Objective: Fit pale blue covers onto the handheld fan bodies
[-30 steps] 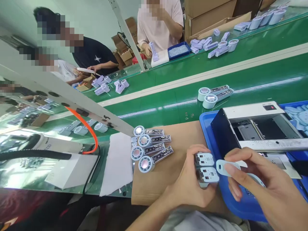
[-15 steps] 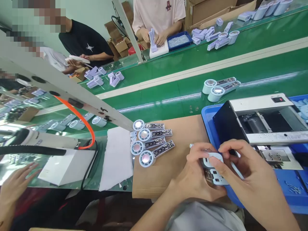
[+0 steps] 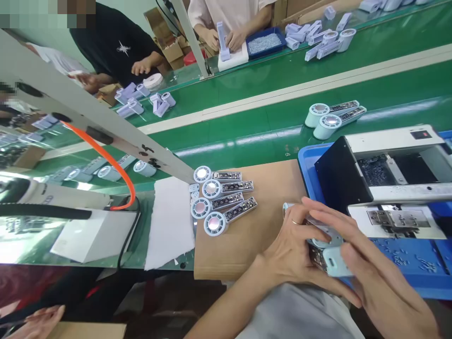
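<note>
My left hand is wrapped round a light-blue housing with a dark circuit board showing on its side. From the right, my right hand presses its fingers and thumb on the same housing, over its top and end. Part of the piece is hidden by my fingers. Left of my hands, several light-blue handheld units lie on the brown cardboard, each with a round ringed head and an open handle with a circuit board. Small light-blue plates lie beside their heads.
A screw feeder machine stands in a blue tray holding loose screws, at right. Two more units sit on the green belt. A metal post, orange hose and white cloth are at left. People work across the belt.
My right hand has moved over the top of the housing, and a light-blue plate now covers its end. The view has shifted slightly. A neighbour's hand at far left has moved down.
</note>
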Motion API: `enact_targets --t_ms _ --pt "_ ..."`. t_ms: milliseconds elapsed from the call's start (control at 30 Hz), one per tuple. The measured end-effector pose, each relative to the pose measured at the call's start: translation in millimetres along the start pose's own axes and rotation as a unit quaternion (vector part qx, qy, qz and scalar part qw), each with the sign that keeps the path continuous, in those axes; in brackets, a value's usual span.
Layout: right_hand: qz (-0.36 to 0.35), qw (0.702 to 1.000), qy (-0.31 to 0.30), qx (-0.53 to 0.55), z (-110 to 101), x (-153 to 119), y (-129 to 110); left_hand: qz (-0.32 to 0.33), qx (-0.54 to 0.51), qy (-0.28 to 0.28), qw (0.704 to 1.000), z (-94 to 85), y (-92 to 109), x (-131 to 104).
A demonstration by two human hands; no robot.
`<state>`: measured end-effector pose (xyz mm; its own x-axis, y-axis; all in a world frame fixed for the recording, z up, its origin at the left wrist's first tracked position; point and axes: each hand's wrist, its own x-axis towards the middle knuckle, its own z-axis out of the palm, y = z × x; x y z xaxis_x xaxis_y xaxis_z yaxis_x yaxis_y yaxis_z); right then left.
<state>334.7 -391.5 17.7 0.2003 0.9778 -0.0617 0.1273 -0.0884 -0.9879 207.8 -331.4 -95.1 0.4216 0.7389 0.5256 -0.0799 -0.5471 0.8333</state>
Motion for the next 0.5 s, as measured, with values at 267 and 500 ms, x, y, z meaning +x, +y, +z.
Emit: enact_targets --t_ms 267,500 --pt "-0.12 0.988 -0.06 0.074 6 -9 15 -0.082 0.029 -0.031 0.996 6.1 4 -1" --pt "-0.047 0.977 -0.012 0.207 19 -21 13 -0.067 0.065 0.011 0.996 10.2 11 -2"
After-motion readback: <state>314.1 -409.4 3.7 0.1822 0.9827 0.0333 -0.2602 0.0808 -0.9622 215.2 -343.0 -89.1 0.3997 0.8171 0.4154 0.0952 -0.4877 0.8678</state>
